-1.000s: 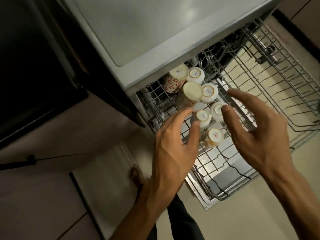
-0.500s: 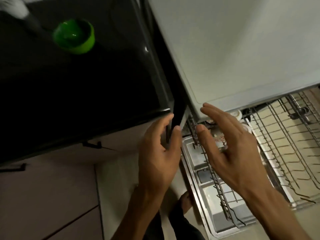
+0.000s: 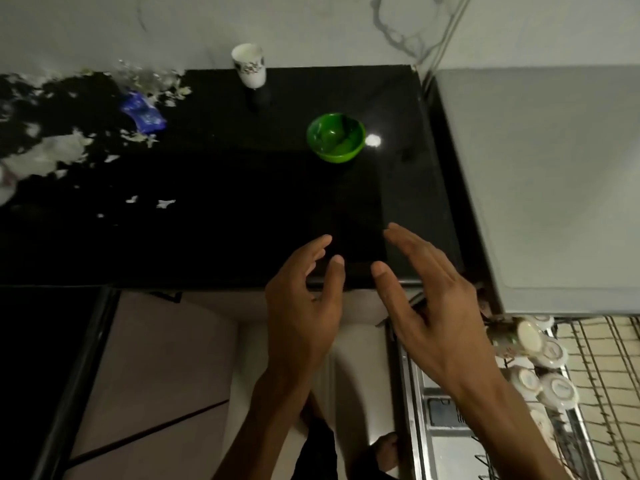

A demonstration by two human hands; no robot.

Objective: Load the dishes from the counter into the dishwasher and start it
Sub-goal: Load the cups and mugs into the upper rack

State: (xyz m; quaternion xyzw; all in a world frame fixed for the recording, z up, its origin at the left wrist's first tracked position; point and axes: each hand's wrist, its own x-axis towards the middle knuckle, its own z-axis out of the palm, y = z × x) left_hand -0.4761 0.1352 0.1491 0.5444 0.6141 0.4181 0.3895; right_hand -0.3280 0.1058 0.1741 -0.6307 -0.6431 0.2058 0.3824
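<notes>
Turning back from the rack of cups [image 3: 540, 368], a person lifts both hands, left [image 3: 304, 306] and right [image 3: 433, 306], empty and spread, toward the green bowl [image 3: 335, 141] beyond them.

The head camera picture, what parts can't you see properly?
- Rack: cut off by the right and bottom edges, its back under the grey dishwasher top.
- Some cups: partly behind the right hand.
- Green bowl: contents too dark to tell.
- Blue packet: print too blurred to read.
- White scraps: cut off by the left edge.
</notes>
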